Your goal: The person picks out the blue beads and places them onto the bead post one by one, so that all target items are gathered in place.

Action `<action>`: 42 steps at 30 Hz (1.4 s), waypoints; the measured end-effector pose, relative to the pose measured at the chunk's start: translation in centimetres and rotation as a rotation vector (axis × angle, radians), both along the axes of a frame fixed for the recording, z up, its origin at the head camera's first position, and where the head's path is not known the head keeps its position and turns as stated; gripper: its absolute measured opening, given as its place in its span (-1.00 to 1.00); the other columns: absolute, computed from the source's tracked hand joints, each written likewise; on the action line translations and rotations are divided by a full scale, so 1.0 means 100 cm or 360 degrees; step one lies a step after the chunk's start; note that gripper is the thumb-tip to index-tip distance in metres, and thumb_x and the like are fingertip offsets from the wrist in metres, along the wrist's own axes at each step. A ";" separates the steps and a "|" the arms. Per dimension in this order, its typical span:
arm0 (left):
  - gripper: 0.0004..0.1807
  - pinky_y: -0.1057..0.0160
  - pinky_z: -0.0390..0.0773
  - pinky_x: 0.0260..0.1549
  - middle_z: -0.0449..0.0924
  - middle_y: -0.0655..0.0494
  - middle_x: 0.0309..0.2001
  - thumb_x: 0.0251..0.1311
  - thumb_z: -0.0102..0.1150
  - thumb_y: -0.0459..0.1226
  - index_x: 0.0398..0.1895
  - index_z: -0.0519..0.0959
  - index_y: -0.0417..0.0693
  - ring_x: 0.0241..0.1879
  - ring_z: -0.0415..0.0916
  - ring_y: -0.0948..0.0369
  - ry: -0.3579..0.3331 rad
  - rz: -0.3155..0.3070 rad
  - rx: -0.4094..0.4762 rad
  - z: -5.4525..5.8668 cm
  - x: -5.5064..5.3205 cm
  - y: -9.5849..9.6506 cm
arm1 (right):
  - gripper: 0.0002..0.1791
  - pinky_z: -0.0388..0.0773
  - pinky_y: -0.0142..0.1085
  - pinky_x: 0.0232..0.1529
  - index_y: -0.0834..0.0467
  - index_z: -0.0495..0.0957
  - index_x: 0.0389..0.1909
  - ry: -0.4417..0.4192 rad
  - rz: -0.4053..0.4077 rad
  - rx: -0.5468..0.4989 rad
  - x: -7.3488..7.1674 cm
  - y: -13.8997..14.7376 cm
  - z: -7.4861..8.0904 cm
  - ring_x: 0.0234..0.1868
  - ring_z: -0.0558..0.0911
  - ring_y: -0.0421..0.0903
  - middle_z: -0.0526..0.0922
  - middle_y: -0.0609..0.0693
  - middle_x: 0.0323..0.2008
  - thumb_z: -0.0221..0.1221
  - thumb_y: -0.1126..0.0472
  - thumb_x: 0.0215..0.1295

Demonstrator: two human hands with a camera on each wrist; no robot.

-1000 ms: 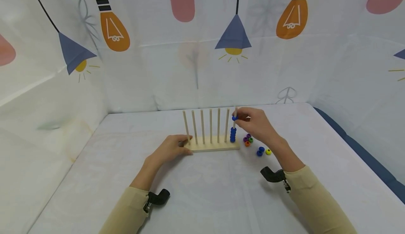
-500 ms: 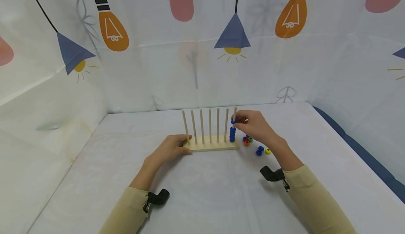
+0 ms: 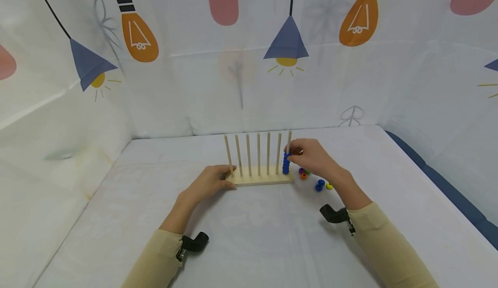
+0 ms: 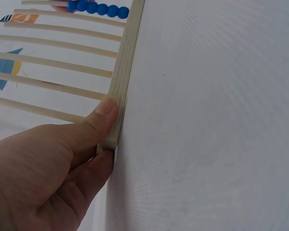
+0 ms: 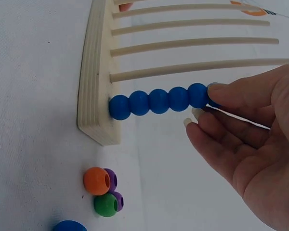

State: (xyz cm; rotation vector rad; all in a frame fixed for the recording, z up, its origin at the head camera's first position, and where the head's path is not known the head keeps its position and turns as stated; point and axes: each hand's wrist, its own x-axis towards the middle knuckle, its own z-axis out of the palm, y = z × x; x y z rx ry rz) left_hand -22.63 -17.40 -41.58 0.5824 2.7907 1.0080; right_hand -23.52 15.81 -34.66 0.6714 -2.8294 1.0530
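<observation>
A wooden peg rack stands on the white table, its upright pegs in a row. Blue beads are stacked on its rightmost peg. My right hand pinches the topmost blue bead between thumb and fingers, right at the top of the stack; the fingers partly hide that bead. My left hand grips the left end of the rack's base, thumb on the front edge and fingers at the end. The other pegs carry no beads.
Right of the rack lie loose beads: an orange bead, a green bead, purple beads, blue beads and a yellow bead. A white printed curtain hangs behind the table.
My right hand has moved down along the rightmost peg with the blue bead, from near the peg's top to the top of the stack. The left hand keeps its hold on the base.
</observation>
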 end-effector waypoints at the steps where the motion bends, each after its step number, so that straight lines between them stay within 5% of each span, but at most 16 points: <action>1: -0.34 0.00 0.32 0.42 0.49 0.10 0.35 0.09 0.44 -0.12 0.31 0.52 0.04 0.44 0.30 0.07 0.0002 -0.0001 -0.0001 0.000 0.000 0.000 | -0.80 0.64 -0.04 -0.01 0.18 0.68 -0.09 -0.0003 0.0004 0.0005 0.000 0.000 0.000 -0.14 0.66 -0.04 0.74 0.05 -0.20 0.24 0.29 0.30; 11: -0.34 0.00 0.33 0.41 0.48 0.09 0.35 0.10 0.43 -0.12 0.32 0.51 0.02 0.43 0.31 0.07 0.0004 -0.0003 -0.0011 -0.001 -0.001 0.000 | -0.79 0.68 -0.08 -0.05 0.16 0.66 -0.07 -0.0047 0.0057 0.0074 -0.004 0.006 0.000 -0.11 0.69 -0.03 0.74 0.06 -0.15 0.24 0.27 0.30; 20: -0.35 0.01 0.33 0.41 0.50 0.09 0.34 0.09 0.45 -0.13 0.30 0.53 0.01 0.43 0.32 0.07 -0.0008 0.0013 0.0004 -0.002 -0.001 0.001 | -0.69 0.67 -0.16 -0.10 0.23 0.62 0.07 -0.0257 0.0121 0.0200 -0.007 0.023 0.001 -0.14 0.66 -0.06 0.72 0.08 -0.15 0.18 0.29 0.33; 31: -0.38 0.00 0.32 0.41 0.49 0.12 0.35 0.10 0.44 -0.12 0.28 0.54 0.05 0.44 0.30 0.07 -0.0017 0.0020 0.0012 0.000 0.001 0.000 | -0.75 0.63 -0.14 -0.08 0.22 0.65 -0.08 -0.0475 0.0254 0.0453 -0.012 0.039 0.000 -0.17 0.60 -0.06 0.71 0.08 -0.17 0.21 0.36 0.22; 42: -0.39 0.01 0.32 0.42 0.49 0.15 0.34 0.09 0.45 -0.12 0.27 0.55 0.09 0.44 0.29 0.09 -0.0033 0.0015 0.0043 -0.001 0.000 -0.002 | -0.77 0.62 -0.13 -0.12 0.20 0.66 -0.13 -0.0548 0.0149 0.0688 -0.009 0.047 0.003 -0.15 0.56 -0.01 0.67 0.09 -0.15 0.20 0.36 0.18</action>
